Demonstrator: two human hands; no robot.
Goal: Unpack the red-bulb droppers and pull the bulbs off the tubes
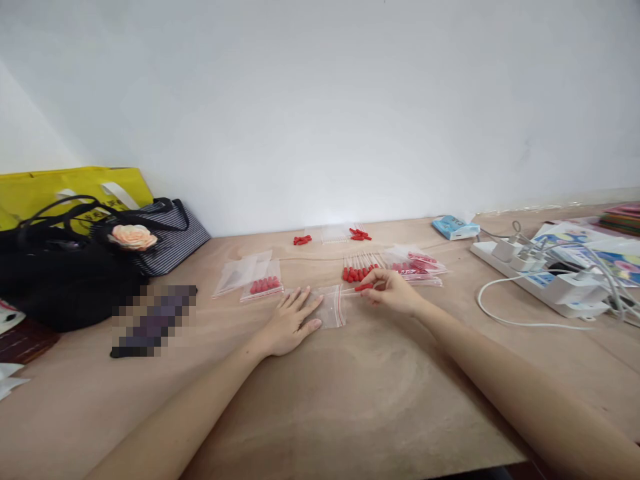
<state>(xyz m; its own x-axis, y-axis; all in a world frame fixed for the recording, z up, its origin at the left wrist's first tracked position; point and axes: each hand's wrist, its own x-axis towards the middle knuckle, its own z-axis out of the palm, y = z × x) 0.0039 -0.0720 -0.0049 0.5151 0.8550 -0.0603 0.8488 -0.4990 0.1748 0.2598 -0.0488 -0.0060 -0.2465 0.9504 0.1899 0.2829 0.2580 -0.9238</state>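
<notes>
My left hand (295, 325) lies flat with its fingers spread on a clear zip bag (331, 308), whose red-striped mouth faces right. My right hand (393, 291) pinches a thin white stick with a red end (364, 287) and points its pale tip at that mouth. I cannot tell whether the tip is inside. Just beyond my right hand is a row of red-ended white sticks (361, 268). To its right lie filled zip bags (417, 263) with red pieces showing through. Left of my left hand, another zip bag (261, 283) holds several red pieces.
At the back are two small piles of red pieces (302, 240) and more clear bags (335, 233). A tissue pack (456, 227) and a power strip (540, 280) with looping white cables stand right. Cloth bags (165, 233) and a blurred dark object (157, 321) are left.
</notes>
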